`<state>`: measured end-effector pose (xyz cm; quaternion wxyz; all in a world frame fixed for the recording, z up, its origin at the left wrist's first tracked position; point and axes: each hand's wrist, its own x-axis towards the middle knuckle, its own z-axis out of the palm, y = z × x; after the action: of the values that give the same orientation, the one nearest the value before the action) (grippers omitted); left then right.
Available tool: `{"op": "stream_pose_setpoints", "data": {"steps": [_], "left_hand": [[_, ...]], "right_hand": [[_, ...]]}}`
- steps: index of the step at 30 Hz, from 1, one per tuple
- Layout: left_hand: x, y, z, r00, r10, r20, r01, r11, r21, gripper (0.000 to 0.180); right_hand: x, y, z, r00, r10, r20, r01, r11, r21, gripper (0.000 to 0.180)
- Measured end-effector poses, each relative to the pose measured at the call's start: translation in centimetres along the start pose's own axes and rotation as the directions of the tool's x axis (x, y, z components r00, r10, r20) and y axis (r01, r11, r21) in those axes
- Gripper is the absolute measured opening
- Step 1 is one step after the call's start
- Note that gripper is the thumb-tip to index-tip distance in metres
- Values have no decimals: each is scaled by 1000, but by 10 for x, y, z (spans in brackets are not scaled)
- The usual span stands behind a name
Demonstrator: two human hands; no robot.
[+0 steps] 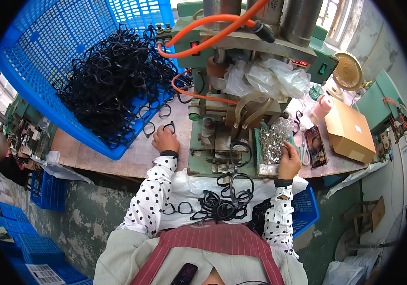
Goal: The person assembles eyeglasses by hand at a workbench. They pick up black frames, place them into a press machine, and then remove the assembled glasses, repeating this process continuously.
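My left hand [165,140] rests on the wooden bench [137,154] and closes on a black eyeglass frame [169,127] at the open edge of a tipped blue crate [46,57]. The crate holds a large heap of black eyeglass frames [113,76]. My right hand [289,159] reaches into a small green tray of shiny metal parts [272,142], fingers curled among them. A green press machine [222,114] stands between my hands, with one black frame [239,152] lying on its base. More black frames [222,202] are piled on white cloth in my lap.
An orange hose [213,38] loops over the press. Crumpled clear plastic [270,78] hangs on the machine. A phone [315,145], scissors [304,154], a pink tape roll [323,105] and a cardboard box [348,130] lie to the right. Blue crates [46,190] sit on the floor.
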<state>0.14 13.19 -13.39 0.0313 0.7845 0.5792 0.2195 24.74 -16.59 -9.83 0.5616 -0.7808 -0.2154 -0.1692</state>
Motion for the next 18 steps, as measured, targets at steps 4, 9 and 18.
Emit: {"op": "stream_pose_setpoints", "data": {"steps": [4,9,18], "left_hand": [[8,-25,-2,952,282,-120,-306,848,-432,25],[0,-20,-50,941,254,-225,-337,782,-525,16],[-62,61,-155,499,728,-470,-850,304,-431,25]], "right_hand": [[-1,1,-3,998,16,59,-10,995,-98,10],[-1,-23,11,992,0,127,-1,1000,8,8],[-3,-128,2,894,-38,446,-202,854,479,15]]}}
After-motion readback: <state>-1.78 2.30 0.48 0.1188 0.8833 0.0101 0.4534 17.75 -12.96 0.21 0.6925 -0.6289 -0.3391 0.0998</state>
